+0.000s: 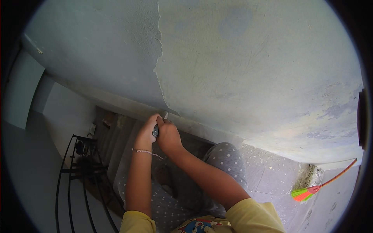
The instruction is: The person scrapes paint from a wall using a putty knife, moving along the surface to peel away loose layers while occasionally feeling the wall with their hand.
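Both my hands are together low against the wall, wrapped round a scraper [155, 131]. Its dark handle end shows between the hands, and a small piece of pale blade sticks out beyond the fingers towards the wall. My left hand [147, 131], with a braided bracelet at the wrist, is closed against the handle's left side. Closed over the other side is my right hand [169, 136], hiding most of the tool. Just above the blade, a ragged edge of peeled paint runs up the wall [217, 70], smoother grey on its left and paler bare patches on its right.
Stairs [122, 143] descend on the left beside a black metal railing [70, 171]. Pale debris dots the tiled floor [264, 171] at right. A broom [307, 192] with green and orange bristles leans there. My knees, in dotted grey trousers [227, 163], are close below the wall.
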Available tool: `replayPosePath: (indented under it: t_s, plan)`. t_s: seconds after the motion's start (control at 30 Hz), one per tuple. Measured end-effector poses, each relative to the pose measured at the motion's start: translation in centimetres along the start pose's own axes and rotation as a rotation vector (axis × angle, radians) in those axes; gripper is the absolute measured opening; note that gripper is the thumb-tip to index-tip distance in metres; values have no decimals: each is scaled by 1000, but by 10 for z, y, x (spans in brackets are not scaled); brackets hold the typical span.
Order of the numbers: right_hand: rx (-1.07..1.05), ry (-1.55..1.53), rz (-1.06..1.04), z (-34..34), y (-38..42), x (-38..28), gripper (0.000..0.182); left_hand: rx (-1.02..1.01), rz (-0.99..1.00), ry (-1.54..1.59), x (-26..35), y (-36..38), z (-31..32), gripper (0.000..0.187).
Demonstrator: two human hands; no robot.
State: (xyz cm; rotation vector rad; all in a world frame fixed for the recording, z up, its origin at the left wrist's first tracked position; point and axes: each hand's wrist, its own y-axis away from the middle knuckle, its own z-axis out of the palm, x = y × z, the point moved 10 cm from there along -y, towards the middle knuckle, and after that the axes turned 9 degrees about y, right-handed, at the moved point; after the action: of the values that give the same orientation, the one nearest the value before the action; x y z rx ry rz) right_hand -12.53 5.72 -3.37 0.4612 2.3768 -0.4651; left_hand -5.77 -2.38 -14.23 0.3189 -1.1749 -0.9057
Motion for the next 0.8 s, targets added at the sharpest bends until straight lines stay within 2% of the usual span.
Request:
replayPosePath:
  t_s: [0.17, 0.4, 0.5, 0.8]
  plan:
    - [16, -9, -18, -1, 1, 1, 50, 51, -44, -6, -1, 6, 4, 20]
    - [0, -5, 21, -5, 1, -1, 48, 22, -11, -29, 3, 6, 4, 20]
    - [19, -12, 4, -5, 0, -1, 48, 83, -46, -19, 5, 16, 7, 19]
    - [16, 9, -10, -11, 1, -7, 48, 28, 12, -9, 10, 16, 9, 18]
